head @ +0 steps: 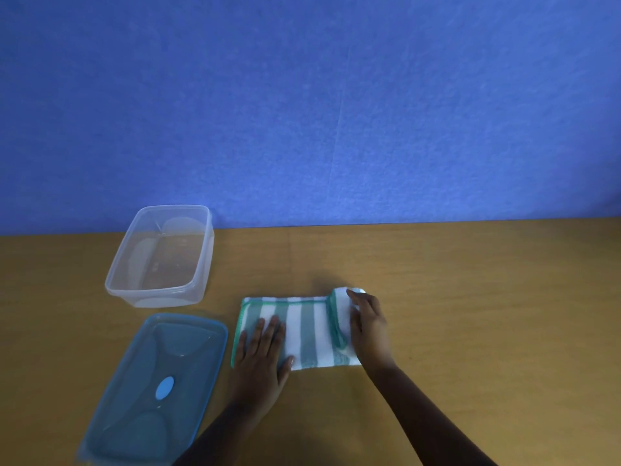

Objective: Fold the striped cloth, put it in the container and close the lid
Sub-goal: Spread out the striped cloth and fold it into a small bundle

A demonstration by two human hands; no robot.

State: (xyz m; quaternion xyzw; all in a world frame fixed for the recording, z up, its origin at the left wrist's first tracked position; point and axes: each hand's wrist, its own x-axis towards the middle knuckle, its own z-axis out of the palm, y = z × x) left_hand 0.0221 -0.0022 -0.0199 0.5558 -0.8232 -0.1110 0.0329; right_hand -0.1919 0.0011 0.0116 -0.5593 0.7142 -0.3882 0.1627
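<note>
**A:** Where is the cloth sitting, and what are you doing with it?

**B:** The striped cloth is lying on the table, near the front edge and roughly midway along it, already folded into a narrow band. I am rolling its right end over: that end is standing up as a thick lip with the green hem showing.

**A:** Why are the hands so far apart on it?

**B:** Each is doing a different job. My left hand is lying flat, fingers straight and spread, pressing the left end down so the band is not sliding toward the fold. My right hand is curling over the raised end, fingers wrapping the lip, which I judge is how I am carrying it leftward.

**A:** And the box?

**B:** The container is waiting open and empty toward the back left of the table, just beside the cloth's far left corner, so the reach is going to be short. The lid is lying flat in front of it, by the front left corner, just beside my left hand but not touching the cloth.

**A:** How far along are you?

**B:** I am judging the folding is nearly finished; packing and closing are not yet started.
</note>
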